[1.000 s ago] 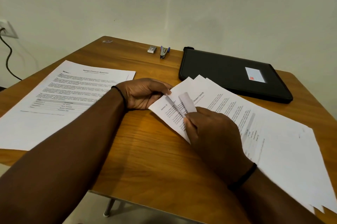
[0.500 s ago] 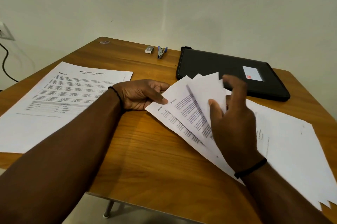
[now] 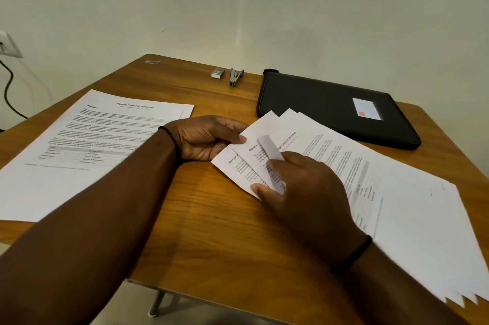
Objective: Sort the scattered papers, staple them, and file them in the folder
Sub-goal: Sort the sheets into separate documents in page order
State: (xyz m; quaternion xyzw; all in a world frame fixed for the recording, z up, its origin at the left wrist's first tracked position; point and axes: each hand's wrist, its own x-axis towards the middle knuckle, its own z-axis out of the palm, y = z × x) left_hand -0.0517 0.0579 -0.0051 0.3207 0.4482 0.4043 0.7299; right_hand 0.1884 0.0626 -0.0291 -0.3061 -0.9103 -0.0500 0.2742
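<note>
The right hand point(image 3: 304, 192) sits nearest, its grip pinched together on the curled corner of the top sheet in the fan point(image 3: 370, 192), thumb underneath and fingers on top, so that corner lifts while the rest lies flat on the desk point(image 3: 211, 232). The fan's long axis runs away from that pinch toward the near right edge of the desk, so I'd judge the sheet has to be peeled back along that line, not sideways. Just left of the fan, the left hand point(image 3: 206, 139) lies palm-up, its fingers curled round the fan's far-left corner, pinning it. That hand is the nearer one to the pile point(image 3: 87, 144), which lies flat well left of the fan. Beyond the fan, touching its far edge or nearly so, the folder point(image 3: 330, 107) lies closed. The stapler point(image 3: 235, 77) stands well beyond the fan, left of the folder, untouched.
</note>
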